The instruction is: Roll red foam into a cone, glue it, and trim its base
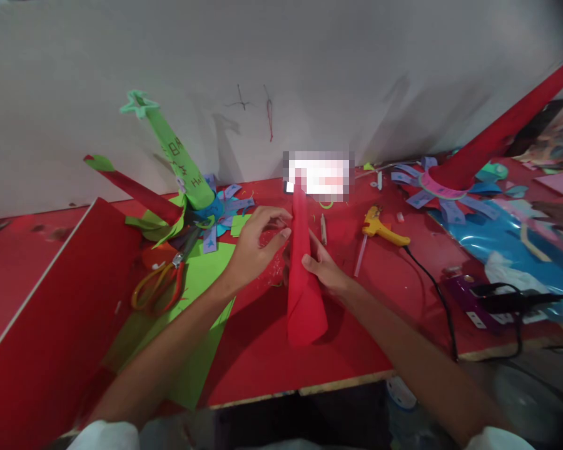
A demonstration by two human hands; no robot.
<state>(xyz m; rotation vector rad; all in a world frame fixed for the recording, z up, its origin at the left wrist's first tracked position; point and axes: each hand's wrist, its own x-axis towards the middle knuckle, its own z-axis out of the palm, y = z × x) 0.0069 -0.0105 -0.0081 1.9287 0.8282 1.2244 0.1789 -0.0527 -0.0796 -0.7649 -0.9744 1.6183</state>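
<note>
A rolled red paper cone point(300, 269) stands nearly upright before me, its wide end low and toward me. My right hand point(326, 265) wraps round its right side, thumb on the front and some fingers hidden behind. From the left, my left hand point(263, 240) has bent fingers and thumb at the cone's edge, closed on it as far as I can see. A yellow glue gun point(380, 228) with a glue stick in it lies right of my right hand. Orange-handled scissors point(162, 284) rest on green paper point(206, 306) left of my left forearm.
Behind stand a green paper cone point(178, 153) topped by a star and a bright, blurred screen point(319, 176). Another red cone point(502, 140) leans at right. A purple box point(471, 300) with black cables sits near the edge. Another person's hand point(560, 215) shows far right.
</note>
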